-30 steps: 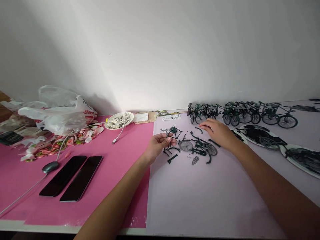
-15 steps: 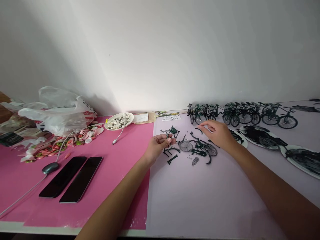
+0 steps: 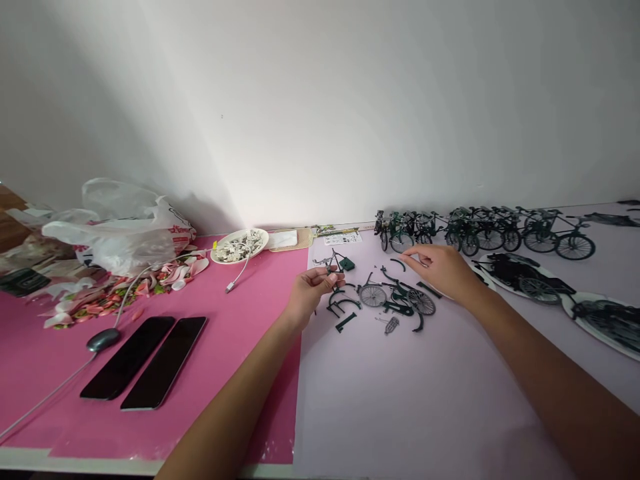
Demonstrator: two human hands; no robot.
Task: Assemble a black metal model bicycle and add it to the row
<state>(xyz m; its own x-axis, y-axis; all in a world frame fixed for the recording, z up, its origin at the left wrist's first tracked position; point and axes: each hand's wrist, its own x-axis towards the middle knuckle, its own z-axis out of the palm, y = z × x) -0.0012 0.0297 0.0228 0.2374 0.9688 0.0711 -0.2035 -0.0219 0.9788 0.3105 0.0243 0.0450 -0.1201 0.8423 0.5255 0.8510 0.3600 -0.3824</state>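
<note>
My left hand (image 3: 310,297) pinches a small dark model bicycle frame (image 3: 341,257) between thumb and fingers, above the left side of the loose parts. A green block-like piece (image 3: 347,265) is on the frame's right side. My right hand (image 3: 440,270) is closed, thumb and fingertips together; what they hold, if anything, is too small to make out. Just below its fingertips is a curved black strip (image 3: 399,265). Between and below my hands lie a spoked wheel (image 3: 373,295), another wheel (image 3: 423,301), a grey rack-like piece (image 3: 391,325) and several dark curved parts.
Assembled model bicycles (image 3: 493,230) stand in a row along the wall. White plates (image 3: 570,310) with dark parts sit at the right. To the left are two phones (image 3: 165,363), a mouse-shaped grey device (image 3: 103,340), a plate of pale bits (image 3: 263,245) and a plastic bag (image 3: 125,240).
The model frame has turned in my left hand, so its green piece now sits lower on the right. My right hand has shifted very slightly to the right, staying near the curved strip.
</note>
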